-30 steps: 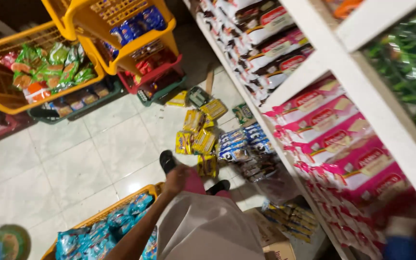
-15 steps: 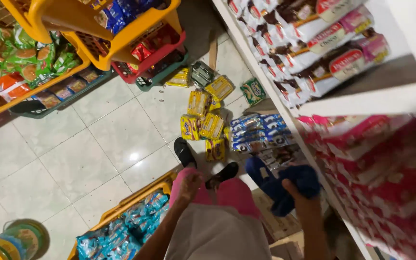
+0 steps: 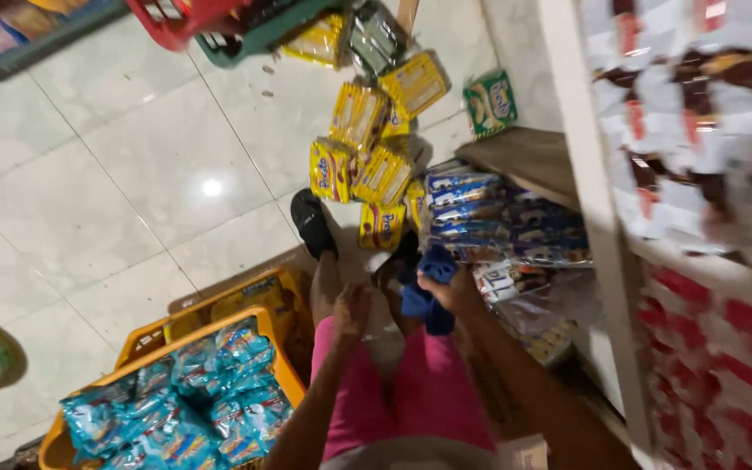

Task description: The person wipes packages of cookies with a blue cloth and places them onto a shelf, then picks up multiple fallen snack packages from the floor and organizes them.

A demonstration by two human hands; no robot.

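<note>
Right hand (image 3: 451, 292) is clamped on a bunched blue cloth (image 3: 425, 300), held low beside the shelf (image 3: 594, 200); left hand (image 3: 352, 309) rests loosely curled on the knee, holding nothing.

A deep blue cloth (image 3: 428, 300) is gripped in the right hand (image 3: 453, 292), above bright pink shorts (image 3: 398, 396) and a black sandal (image 3: 312, 222) set on pale, glossy white floor tiles (image 3: 97, 191). Light blue packets (image 3: 189, 400) are seen in an orange-yellow basket (image 3: 285, 370), while yellow packets with red lettering (image 3: 363, 144) and blue-and-white striped packets (image 3: 467, 204) are strewn on the floor. The white shelf (image 3: 585, 174) is filled with white, brown and red packs (image 3: 698, 104) above and pink-red packs (image 3: 724, 374) below.
</note>
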